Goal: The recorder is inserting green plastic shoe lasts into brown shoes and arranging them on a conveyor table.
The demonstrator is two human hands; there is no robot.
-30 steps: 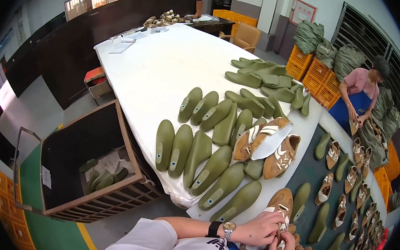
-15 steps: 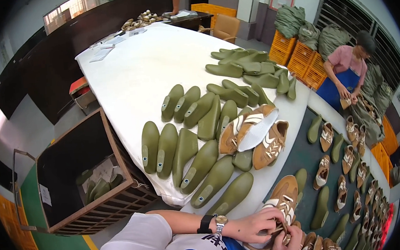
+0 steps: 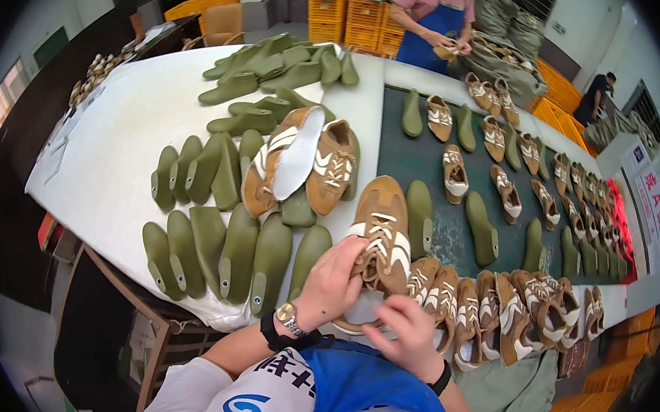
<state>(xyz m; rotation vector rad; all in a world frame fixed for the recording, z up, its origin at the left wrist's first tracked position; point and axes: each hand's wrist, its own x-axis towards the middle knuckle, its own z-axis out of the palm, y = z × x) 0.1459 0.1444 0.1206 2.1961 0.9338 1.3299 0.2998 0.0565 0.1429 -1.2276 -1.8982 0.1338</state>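
Observation:
My left hand point(image 3: 332, 277) is closed round the side of a brown sneaker point(image 3: 383, 237) with white stripes and laces, its toe pointing away from me. A pale lining or insole shows in its opening. At the heel end, my right hand point(image 3: 406, 330) has its thumb and fingers apart, close to the opening; whether it touches the shoe is hard to tell. Left of the held shoe, a white insole point(image 3: 299, 156) lies across a pair of brown sneakers point(image 3: 332, 167). Green shoe lasts point(image 3: 270, 257) lie in rows around them.
A dark green conveyor belt point(image 3: 444, 224) carries sneakers and lasts on my right. Several sneakers point(image 3: 466, 315) stand along its near edge. A dark-lined crate point(image 3: 100, 340) is at the table's left. Across the belt, a person in a blue apron point(image 3: 429, 39) handles a shoe.
My view has swung right and the hands appear nearer the middle. Both hands were together at the shoe's laces; now the right hand is apart, by the heel opening.

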